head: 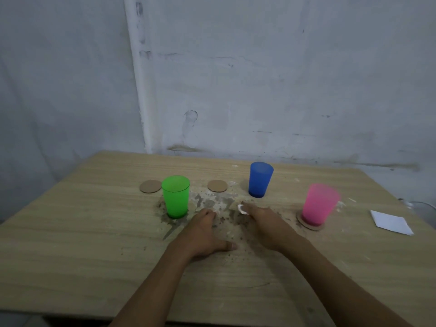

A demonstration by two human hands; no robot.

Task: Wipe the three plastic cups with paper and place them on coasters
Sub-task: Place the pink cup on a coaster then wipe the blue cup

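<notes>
A wooden table point(94, 244) set against a whitewashed wall point(283, 79) is viewed from above and in front. Three plastic cups are shown upright, mouths upward. The green cup point(176, 197) stands directly on the table surface at the left, just beside a bare round coaster point(150, 186) lying behind it to the left. A second bare coaster point(217, 185) is seen near the table's middle, between the green cup and the blue cup point(260, 179). The blue cup stands farthest back, on the table itself, apart from either coaster. The pink cup point(320, 207) is placed at the right on a third coaster point(306, 224), whose edge shows beneath its base; its outline is blurred. No contents can be made out in any cup, the translucent walls showing only their own colour.

The left hand point(207, 234) is laid palm-down on the table near the green cup, fingers extended and thumb spread aside, nothing being held. The right hand point(264, 223) is stretched forward, and a small wad of white paper point(242, 208) is pinched at its fingertips, over a stained, gritty patch point(212, 204) of the tabletop. A folded white paper sheet point(390, 222) lies flat at the far right, well apart from the hands.
</notes>
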